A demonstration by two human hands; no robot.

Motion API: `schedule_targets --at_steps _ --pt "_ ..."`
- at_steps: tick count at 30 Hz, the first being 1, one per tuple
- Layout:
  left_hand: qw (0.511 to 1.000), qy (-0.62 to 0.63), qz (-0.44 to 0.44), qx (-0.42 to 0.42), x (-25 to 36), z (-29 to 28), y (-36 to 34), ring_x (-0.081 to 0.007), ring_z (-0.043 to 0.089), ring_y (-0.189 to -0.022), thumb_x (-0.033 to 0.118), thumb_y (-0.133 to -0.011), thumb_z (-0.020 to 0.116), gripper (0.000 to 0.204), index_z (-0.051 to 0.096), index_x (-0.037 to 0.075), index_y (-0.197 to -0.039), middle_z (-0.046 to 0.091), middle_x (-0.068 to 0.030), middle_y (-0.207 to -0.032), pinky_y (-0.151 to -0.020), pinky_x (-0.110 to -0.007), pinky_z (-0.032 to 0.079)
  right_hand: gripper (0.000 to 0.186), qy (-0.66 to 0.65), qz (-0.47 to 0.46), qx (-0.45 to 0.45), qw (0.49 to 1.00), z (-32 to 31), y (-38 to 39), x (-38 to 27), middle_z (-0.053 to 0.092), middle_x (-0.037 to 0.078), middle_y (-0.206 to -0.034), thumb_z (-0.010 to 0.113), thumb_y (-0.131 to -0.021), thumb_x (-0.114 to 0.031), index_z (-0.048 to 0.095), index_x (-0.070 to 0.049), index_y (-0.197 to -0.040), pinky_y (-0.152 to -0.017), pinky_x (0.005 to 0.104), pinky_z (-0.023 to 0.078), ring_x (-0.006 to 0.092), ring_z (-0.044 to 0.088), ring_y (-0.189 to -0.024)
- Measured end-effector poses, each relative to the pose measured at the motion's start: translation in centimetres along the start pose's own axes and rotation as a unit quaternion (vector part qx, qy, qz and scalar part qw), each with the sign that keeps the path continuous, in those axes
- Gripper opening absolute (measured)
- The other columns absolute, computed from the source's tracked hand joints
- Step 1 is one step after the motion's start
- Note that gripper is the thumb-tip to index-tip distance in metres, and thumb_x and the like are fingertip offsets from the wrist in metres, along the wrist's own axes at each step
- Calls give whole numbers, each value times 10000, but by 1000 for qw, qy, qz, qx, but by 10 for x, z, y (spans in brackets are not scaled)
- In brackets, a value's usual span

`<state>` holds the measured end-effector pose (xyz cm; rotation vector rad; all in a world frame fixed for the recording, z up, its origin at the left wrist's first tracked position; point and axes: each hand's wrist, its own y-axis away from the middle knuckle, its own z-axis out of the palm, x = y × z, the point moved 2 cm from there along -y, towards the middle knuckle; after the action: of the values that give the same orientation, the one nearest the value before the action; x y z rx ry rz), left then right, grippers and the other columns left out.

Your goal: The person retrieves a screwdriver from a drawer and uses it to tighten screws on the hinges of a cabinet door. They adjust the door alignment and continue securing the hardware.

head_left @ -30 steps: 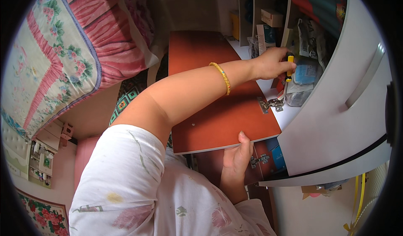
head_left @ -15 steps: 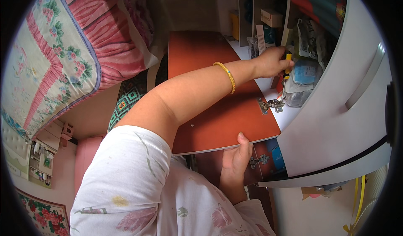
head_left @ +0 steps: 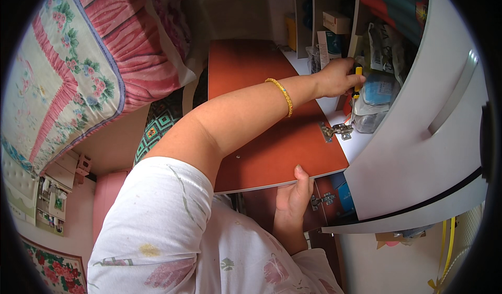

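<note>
by the hinge (head_left: 343,131), the screwdriver (head_left: 357,89) points down, long axis slightly tilted.

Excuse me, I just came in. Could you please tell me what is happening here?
A person holds a yellow-and-black screwdriver in the left hand, its shaft pointing down toward a metal hinge on a reddish-brown panel. The right hand holds the panel's near edge, thumb over it. Whether the tip sits in a screw is too small to tell.
</note>
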<state>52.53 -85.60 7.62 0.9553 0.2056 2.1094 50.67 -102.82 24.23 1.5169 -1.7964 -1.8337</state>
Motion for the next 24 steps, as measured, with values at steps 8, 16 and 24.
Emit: schedule_targets --at_steps 8,16,24 --pt "1000 29 -3 9 0 -2 -2 -122 585 -670 194 -871 536 240 481 -18 -969 620 -83 -840 -577 -241 500 497 -3 -7 -10 1000 0 0 1 466 99 -1189 511 -757 -65 388 -9 -1235 -933 384 381 222 461 -1095" --pt "1000 -1 2 9 2 -1 -2 -113 569 -618 187 -865 542 236 479 -23 -953 618 -84 -817 -558 -235 493 490 6 -14 -10 1000 0 0 1 478 89 -1176 513 -759 -74 397 -20 -1231 -921 380 398 215 474 -1084" --pt "1000 -9 10 4 -1 1 -4 -109 558 -605 181 -861 549 232 477 -19 -952 617 -79 -807 -549 -231 489 486 -4 -5 -7 1000 2 0 1 482 93 -1173 507 -758 -74 399 -16 -1228 -913 385 405 219 481 -1078"
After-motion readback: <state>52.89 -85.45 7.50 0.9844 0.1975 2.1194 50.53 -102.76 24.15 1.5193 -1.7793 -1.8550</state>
